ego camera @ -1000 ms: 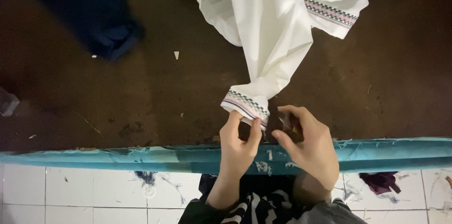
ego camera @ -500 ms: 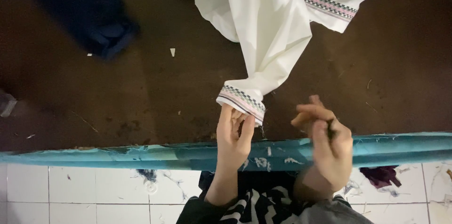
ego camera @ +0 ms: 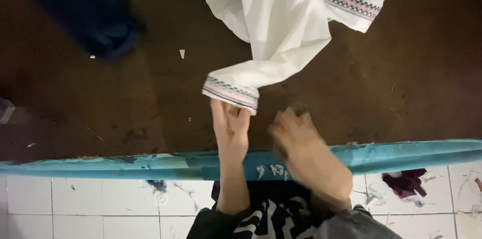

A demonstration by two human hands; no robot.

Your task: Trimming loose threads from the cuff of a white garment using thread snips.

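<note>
A white garment (ego camera: 281, 18) with patterned trim bands lies on the dark brown table (ego camera: 125, 103). Its sleeve runs down toward me and ends in a patterned cuff (ego camera: 231, 92). My left hand (ego camera: 230, 128) pinches the lower edge of that cuff with its fingertips. To the right of the cuff my right hand (ego camera: 301, 143) hovers over the table, blurred by motion. Whether it holds anything I cannot tell. My arms reach over the table's turquoise front edge (ego camera: 100, 164).
A dark blue cloth (ego camera: 105, 33) lies at the table's far left. Small white scraps (ego camera: 182, 53) dot the tabletop. Below the edge is a white tiled floor (ego camera: 75, 199) with a dark purple scrap (ego camera: 404, 183) and thread bits.
The right hand came off the cuff, moved out to the right, then dropped back toward the table. The cuff shifted left and slightly up with the left hand still on it.
</note>
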